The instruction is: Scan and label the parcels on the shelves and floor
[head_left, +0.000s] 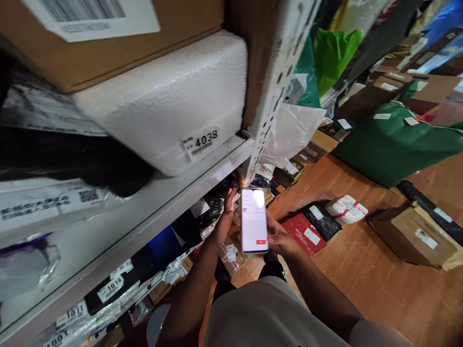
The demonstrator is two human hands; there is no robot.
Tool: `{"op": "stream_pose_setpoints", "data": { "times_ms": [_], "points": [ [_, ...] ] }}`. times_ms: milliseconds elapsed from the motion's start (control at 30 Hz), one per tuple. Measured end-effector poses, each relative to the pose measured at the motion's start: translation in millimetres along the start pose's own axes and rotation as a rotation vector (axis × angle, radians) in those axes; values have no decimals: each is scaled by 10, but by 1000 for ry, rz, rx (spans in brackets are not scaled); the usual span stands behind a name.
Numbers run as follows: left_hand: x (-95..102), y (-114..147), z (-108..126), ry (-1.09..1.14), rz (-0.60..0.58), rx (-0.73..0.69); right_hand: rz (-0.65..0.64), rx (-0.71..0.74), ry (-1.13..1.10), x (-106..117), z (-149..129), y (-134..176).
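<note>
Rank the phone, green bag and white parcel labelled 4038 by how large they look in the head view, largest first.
1. White parcel, helped by nearness to the camera
2. Green bag
3. Phone

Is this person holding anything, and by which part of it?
Yes, a phone: the right grip has it by its lower right edge. The left grip is open beside it, apparently not touching.

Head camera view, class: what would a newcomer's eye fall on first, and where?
Probably the brightly lit phone in the person's right hand, just below centre. Next, perhaps, the large white package labelled 4038 on the shelf at upper left, then the bulky green bag at right.
</note>
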State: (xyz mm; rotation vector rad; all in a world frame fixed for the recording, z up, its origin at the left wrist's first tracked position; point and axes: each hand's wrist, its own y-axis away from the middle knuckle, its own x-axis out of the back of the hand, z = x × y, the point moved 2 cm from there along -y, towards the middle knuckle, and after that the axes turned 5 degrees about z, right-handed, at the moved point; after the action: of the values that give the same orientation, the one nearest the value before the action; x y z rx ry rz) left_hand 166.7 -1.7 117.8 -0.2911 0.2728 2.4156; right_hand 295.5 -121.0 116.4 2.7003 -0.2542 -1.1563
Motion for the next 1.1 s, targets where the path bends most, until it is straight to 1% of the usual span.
{"op": "stream_pose_setpoints", "data": {
  "times_ms": [100, 167, 233, 333, 400, 567, 733, 800, 833, 933, 1000, 1067, 1100],
  "points": [
    [-47, -11, -85, -57, 149, -102, 121, -42, -33, 97, -37, 136],
    [-65, -12, -161, -101, 230, -116, 171, -58, -40, 163, -78, 227],
    [-79, 4, -205, -182, 304, -130, 190, -63, -52, 229, -116, 314],
    [-96, 47, -183, -293, 399, -157, 177, -60, -52, 301, -158, 423],
    [-101, 65, -136, -331, 451, -176, 157, -65, -51, 306, -175, 470],
    [-95, 41, -69, -363, 538, -200, 160, -63, -41, 202, -196, 514],
    [-68, 22, -94, -475, 622, -230, 123, -74, -43, 114, -183, 525],
    [30, 49, -143, -527, 697, -238, 126, -73, -41, 100, -172, 527],
    [113, 77, -178, -570, 765, -229, 129, -72, -41, 90, -167, 527],
    [446, 226, -281, -688, 1028, -145, 124, -69, -46, 43, -158, 528],
    [642, 353, -299, -719, 1184, -85, 110, -71, -56, 8, -157, 531],
    [735, 452, -251, -746, 1297, -78, 70, -95, -82, -18, -154, 532],
    [733, 470, -206, -794, 1297, -114, 40, -118, -102, -26, -149, 529]
  ]
}}
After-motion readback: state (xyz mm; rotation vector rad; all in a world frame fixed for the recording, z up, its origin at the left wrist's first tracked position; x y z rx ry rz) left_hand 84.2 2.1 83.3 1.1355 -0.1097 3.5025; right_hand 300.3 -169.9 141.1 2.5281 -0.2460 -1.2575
